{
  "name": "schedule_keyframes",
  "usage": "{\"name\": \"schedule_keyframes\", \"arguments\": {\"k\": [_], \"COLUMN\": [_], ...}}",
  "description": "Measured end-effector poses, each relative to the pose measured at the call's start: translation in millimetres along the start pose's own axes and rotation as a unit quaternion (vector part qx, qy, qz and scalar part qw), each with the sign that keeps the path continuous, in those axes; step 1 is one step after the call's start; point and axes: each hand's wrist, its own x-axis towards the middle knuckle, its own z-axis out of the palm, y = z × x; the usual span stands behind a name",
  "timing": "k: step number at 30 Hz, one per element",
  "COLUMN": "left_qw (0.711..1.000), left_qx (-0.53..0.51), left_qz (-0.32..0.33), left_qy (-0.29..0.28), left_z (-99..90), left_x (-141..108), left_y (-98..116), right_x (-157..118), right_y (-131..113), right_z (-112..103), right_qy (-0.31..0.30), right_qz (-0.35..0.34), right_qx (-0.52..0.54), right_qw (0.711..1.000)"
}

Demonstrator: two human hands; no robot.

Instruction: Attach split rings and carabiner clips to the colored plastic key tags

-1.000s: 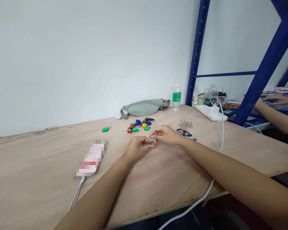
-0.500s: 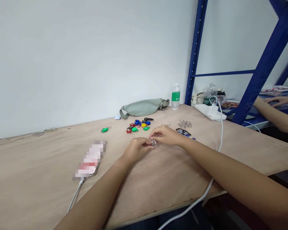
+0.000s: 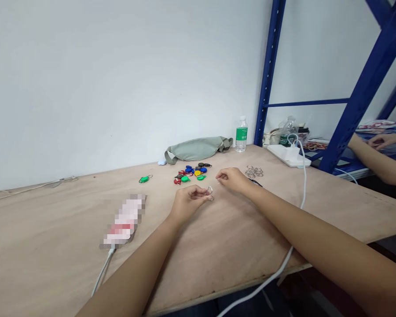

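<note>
My left hand (image 3: 188, 201) pinches a shiny metal key ring (image 3: 210, 189) between thumb and fingertips, just above the table. A second loop of metal shows below it at the thumb tip. Apart from it, to the right, my right hand (image 3: 233, 179) has its thumb and fingertips pressed together; whatever they may hold is too small to make out. Beyond my hands lies a pile of coloured badge reels (image 3: 185, 178) in red, blue, green, yellow and black. More key rings (image 3: 254, 171) are heaped right of my right hand, near dark carabiner clips (image 3: 256, 182) partly hidden by it.
A lone green badge reel (image 3: 145, 179) lies left of the pile. A phone (image 3: 123, 222) with a cable is at left. Behind are a grey-green waist bag (image 3: 198, 149) and water bottle (image 3: 240, 134). A white cable (image 3: 303, 176) crosses under my right forearm. Another person's arms show at right.
My right hand has come away from the left, moving right and back towards where small rings lay. My left hand keeps the key ring, now more in sight.
</note>
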Motion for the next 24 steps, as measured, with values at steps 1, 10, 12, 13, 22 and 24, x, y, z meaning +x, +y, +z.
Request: {"name": "schedule_keyframes", "arguments": {"k": [1,10,12,13,22,24], "left_qw": [1.000,0.992,0.991,0.991,0.997,0.997], "left_qx": [-0.004,0.125,0.134,0.133,-0.016,-0.030], "left_qz": [-0.010,-0.016,-0.015,-0.020,-0.063,-0.054], "left_qy": [0.009,0.013,0.015,0.017,-0.035,-0.048], "left_z": [-0.5,-4.6,-4.6,-4.6,-4.9,-4.9], "left_x": [0,4,4,4,6,6], "left_y": [-1,-18,-18,-17,-10,-11], "right_x": [3,9,6,4,-20,-19], "right_y": [7,26,19,13,-41,-38], "right_z": [-1,-9,-8,-8,-8,-7], "right_qy": [0.012,0.025,0.037,0.043,-0.089,-0.072], "right_qz": [0.020,0.071,0.057,0.044,-0.244,-0.222], "right_qx": [-0.018,-0.117,-0.101,-0.083,0.139,0.132], "right_qw": [1.000,0.990,0.993,0.995,0.956,0.963]}}
